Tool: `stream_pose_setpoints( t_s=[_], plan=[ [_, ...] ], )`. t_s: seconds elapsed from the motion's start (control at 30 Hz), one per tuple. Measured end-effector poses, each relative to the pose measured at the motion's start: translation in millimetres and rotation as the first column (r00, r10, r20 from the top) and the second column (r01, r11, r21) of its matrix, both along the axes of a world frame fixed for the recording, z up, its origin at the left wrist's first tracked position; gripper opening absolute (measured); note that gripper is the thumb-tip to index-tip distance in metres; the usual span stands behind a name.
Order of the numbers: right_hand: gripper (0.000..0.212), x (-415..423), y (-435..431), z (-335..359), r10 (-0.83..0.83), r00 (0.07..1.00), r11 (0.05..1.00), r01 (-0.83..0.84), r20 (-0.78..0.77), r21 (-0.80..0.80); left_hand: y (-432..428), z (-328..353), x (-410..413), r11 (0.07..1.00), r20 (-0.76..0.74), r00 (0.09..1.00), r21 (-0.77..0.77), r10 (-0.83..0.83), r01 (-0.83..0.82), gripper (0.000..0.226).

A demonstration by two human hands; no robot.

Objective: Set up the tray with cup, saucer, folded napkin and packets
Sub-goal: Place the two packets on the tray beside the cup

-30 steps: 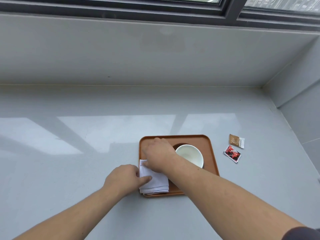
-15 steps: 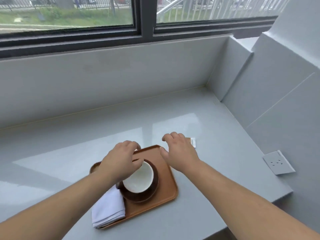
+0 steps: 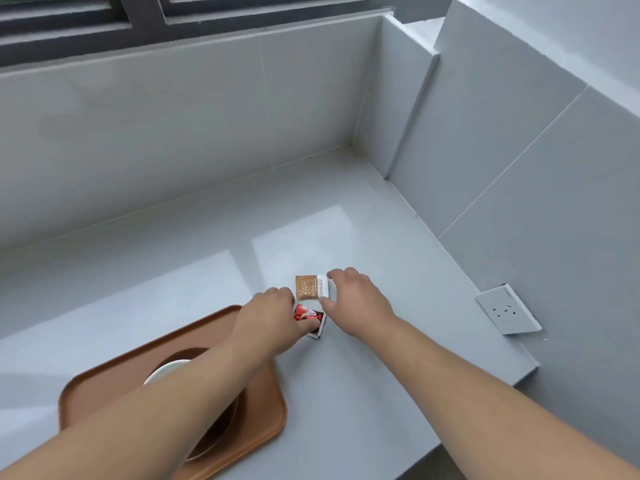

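A brown tray [image 3: 104, 386] lies on the grey counter at lower left. On it a white cup [image 3: 166, 370] stands on a dark saucer [image 3: 221, 427]; my left forearm crosses over both and hides the napkin. Right of the tray, two packets lie on the counter: a brown packet [image 3: 307, 286] and, nearer to me, a red packet [image 3: 307, 315]. My left hand [image 3: 266, 317] rests on the red packet with its thumb pressed over it. My right hand [image 3: 353, 299] pinches the brown packet's white right edge between forefinger and thumb.
The grey counter [image 3: 207, 271] ends at a wall behind and a tiled wall on the right, which carries a white socket [image 3: 507, 310]. The counter's front right corner [image 3: 533, 367] drops off just below the socket.
Both hands have left the tray and cup and reached right to the two packets. My view has swung right and down, so the tray now sits at lower left.
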State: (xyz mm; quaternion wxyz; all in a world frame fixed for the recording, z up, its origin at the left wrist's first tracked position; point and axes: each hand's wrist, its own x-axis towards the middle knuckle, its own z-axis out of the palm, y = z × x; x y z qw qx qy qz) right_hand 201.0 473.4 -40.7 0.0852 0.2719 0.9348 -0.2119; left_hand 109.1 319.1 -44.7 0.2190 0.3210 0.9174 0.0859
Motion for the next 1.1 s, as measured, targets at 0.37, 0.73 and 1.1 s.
stream_pose_setpoints(
  t_s=[0.37, 0.73, 1.1],
  plan=[
    [0.035, -34, 6, -9, -0.021, 1.000, 0.990, 0.023, 0.016, -0.142, 10, -6, -4, 0.999, 0.129, 0.991, 0.030, 0.034, -0.038, 0.038],
    [0.009, -76, -33, 29, -0.081, 0.984, 0.927, 0.017, -0.156, -0.376, -80, 42, -75, 0.963, 0.201, 0.961, 0.150, 0.191, -0.223, 0.008],
    [0.011, -111, -105, 22, 0.247, 0.969, 0.916, -0.239, -0.015, -0.323, -142, 25, -99, 0.941, 0.266, 0.911, 0.032, 0.316, -0.336, 0.020]
  ],
)
